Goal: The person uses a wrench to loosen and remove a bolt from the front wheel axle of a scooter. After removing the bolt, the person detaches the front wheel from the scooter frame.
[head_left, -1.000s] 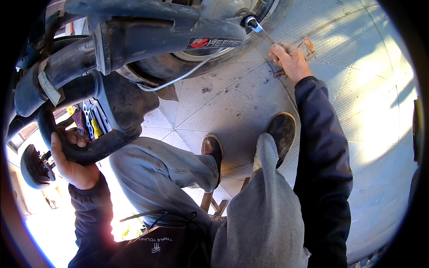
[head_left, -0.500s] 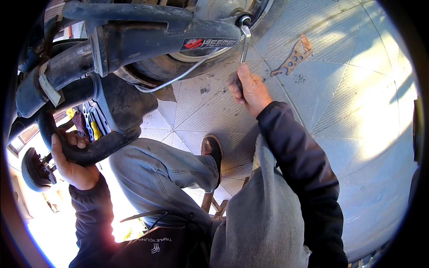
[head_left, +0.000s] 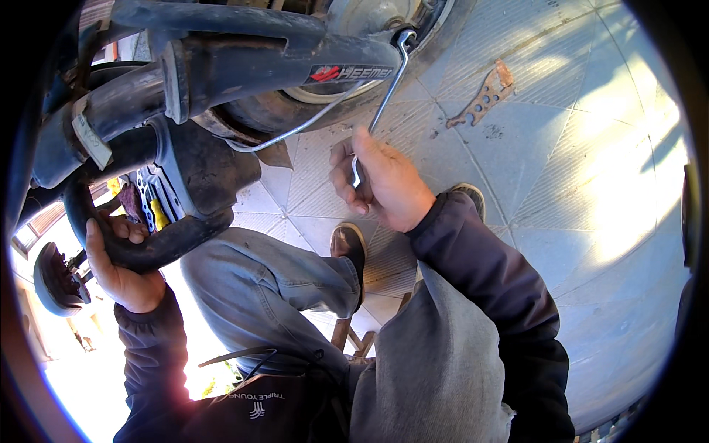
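My right hand (head_left: 384,181) grips the lower end of a long silver wrench (head_left: 384,103). The wrench's far end sits on a fastener at the wheel hub (head_left: 402,35) at the top. My left hand (head_left: 122,266) is wrapped around a black curved handlebar grip (head_left: 140,247) at the left. Between the hands runs a dark fork tube (head_left: 281,66) with a red and white sticker, and a thin silver cable (head_left: 295,129) loops under it.
A flat perforated metal plate (head_left: 484,92) lies on the paved floor (head_left: 561,184) to the upper right. My knees and one shoe (head_left: 347,247) are below, over a wooden stool (head_left: 354,340). A round mirror (head_left: 55,280) hangs at far left.
My right hand left the plate on the floor, took the wrench and swung it down and left from the hub. My left hand stayed on the grip.
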Available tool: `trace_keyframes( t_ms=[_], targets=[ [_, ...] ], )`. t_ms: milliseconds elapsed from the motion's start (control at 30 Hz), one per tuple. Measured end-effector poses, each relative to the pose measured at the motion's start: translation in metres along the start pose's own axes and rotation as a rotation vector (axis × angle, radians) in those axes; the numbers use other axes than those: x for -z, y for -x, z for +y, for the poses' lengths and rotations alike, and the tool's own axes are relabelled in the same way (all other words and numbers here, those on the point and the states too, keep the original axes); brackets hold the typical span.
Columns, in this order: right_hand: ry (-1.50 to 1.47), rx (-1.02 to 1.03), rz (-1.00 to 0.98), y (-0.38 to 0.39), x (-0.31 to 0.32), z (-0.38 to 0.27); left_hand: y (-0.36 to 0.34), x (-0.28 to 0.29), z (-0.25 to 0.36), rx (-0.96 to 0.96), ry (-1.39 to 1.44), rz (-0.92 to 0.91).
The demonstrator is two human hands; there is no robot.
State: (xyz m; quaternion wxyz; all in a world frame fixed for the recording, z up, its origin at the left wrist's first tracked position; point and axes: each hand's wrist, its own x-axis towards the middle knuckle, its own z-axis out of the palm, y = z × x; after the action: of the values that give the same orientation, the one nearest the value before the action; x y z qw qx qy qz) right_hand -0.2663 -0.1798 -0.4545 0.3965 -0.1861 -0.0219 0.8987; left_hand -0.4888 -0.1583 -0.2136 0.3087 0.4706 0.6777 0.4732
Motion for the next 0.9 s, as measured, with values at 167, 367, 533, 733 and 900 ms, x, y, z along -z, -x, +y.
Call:
trace_keyframes(
  t_ms=[167, 367, 533, 733, 900],
  targets=[
    [0.614, 0.247, 0.373, -0.016, 0.044, 0.02, -0.002, -0.001, 0.0, 0.006, -0.009, 0.008],
    [0.478, 0.392, 0.488, -0.02, 0.046, 0.036, 0.0, 0.0, -0.001, -0.011, -0.038, 0.006],
    [0.517, 0.388, 0.49, -0.027, 0.057, 0.032, -0.003, 0.005, -0.002, -0.009, -0.041, 0.014],
    [0.722, 0.567, 0.72, -0.001, 0.095, 0.052, -0.005, -0.001, -0.003, -0.009, -0.036, -0.018],
    [1.35, 0.485, 0.848, 0.036, 0.112, -0.013, 0.001, 0.002, 0.0, -0.009, -0.065, 0.021]
  ],
)
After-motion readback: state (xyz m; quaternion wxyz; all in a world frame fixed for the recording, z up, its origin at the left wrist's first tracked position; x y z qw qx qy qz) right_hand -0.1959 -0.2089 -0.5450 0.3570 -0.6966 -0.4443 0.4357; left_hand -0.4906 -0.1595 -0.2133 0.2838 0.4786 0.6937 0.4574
